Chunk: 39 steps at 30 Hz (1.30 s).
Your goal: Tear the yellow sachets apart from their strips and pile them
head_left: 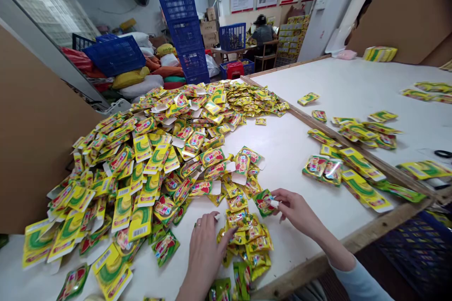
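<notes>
My right hand (295, 210) pinches a small green sachet with a red fruit print (263, 201) by its right edge, just above the white table (268, 164). My left hand (205, 250) rests low over the table, its thumb spread from its bent fingers, with nothing seen in it. That thumb reaches the edge of a cluster of yellow sachets (259, 243). Below them lie green sachets (242, 280), partly behind the left hand. To the left spreads a big heap of yellow printed cartons (143, 193), some with white end flaps open. A loose green sachet (165, 247) lies left of my left hand.
A wooden strip (296, 113) divides the tabletop. Flat packs and cartons (363, 167) lie on and around it at right. More yellow sachets (254, 99) are heaped at the back. Stacked blue crates (183, 28) stand beyond, and a person (263, 35) sits at another table.
</notes>
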Each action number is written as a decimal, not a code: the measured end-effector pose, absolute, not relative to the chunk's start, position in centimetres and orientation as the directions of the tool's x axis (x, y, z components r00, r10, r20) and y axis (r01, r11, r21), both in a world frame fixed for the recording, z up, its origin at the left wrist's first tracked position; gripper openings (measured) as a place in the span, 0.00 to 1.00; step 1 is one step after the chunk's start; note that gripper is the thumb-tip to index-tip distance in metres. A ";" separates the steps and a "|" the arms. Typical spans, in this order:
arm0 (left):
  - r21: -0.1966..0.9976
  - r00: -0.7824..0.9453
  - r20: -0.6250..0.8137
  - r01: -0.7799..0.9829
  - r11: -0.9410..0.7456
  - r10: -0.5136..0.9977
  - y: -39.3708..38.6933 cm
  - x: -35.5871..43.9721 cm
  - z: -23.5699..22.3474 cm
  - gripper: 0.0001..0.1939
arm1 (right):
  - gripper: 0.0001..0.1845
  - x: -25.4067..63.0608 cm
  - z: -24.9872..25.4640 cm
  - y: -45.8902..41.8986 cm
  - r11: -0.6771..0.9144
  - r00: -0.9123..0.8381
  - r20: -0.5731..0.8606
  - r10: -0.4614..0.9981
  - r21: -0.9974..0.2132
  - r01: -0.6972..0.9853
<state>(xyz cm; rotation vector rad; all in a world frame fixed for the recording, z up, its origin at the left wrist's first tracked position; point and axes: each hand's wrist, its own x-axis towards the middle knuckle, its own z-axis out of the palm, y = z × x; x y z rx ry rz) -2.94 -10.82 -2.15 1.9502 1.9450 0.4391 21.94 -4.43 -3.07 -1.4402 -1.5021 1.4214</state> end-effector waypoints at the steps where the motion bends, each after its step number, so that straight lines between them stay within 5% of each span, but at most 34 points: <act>1: 0.444 -0.001 -0.023 0.896 0.011 1.000 -10.4 -2.3 -2.4 0.20 | 0.08 21.9 -3.2 -4.7 -0.191 -0.232 -0.242 0.942 -0.956 0.221; 5: 0.479 0.014 -0.006 0.878 -0.010 1.000 -8.9 -1.2 -2.9 0.16 | 0.07 21.0 -3.0 -5.6 -0.285 -0.240 -0.277 0.930 -0.958 -0.001; 11: 0.847 -0.103 -0.022 0.526 0.073 0.994 -9.7 -1.5 -2.7 0.11 | 0.11 16.8 -2.1 -7.9 -0.339 -0.169 -0.295 0.941 -0.848 -0.408; 14: 0.930 -0.135 -0.023 0.361 0.071 0.991 -10.5 -1.2 -2.2 0.11 | 0.14 14.2 -2.2 -8.6 -0.351 -0.174 -0.305 0.936 -0.831 -0.432; 22: 0.940 -0.150 -0.071 0.320 0.116 0.986 -10.9 -0.8 -1.2 0.13 | 0.13 12.4 -3.0 -8.7 -0.157 -0.054 -0.148 0.988 -0.921 -0.356; 26: 0.951 -0.141 -0.080 0.285 0.118 0.987 -11.0 -0.8 -1.8 0.12 | 0.18 12.9 -2.3 -8.8 -0.206 -0.235 -0.115 0.965 -0.889 -0.409; 29: 0.916 -0.031 -0.043 0.398 0.052 0.999 -11.0 -1.3 -1.4 0.11 | 0.19 13.8 -2.0 -8.2 -0.278 -0.375 -0.142 0.916 -0.899 -0.339; 33: 0.731 0.085 0.087 0.671 -0.122 0.993 -8.2 -4.9 0.1 0.13 | 0.10 15.6 -2.0 -7.0 -0.187 -0.313 -0.117 0.942 -0.961 -0.203; 35: 0.551 -0.072 0.113 0.835 -0.002 0.991 -5.7 -7.7 0.5 0.17 | 0.10 16.5 -1.9 -6.4 -0.150 -0.262 -0.104 0.959 -0.975 -0.165; 39: 0.461 -0.196 0.006 0.871 0.171 0.981 -1.2 -12.6 0.0 0.22 | 0.10 17.5 -1.5 -6.3 -0.127 -0.263 -0.093 0.960 -0.986 -0.113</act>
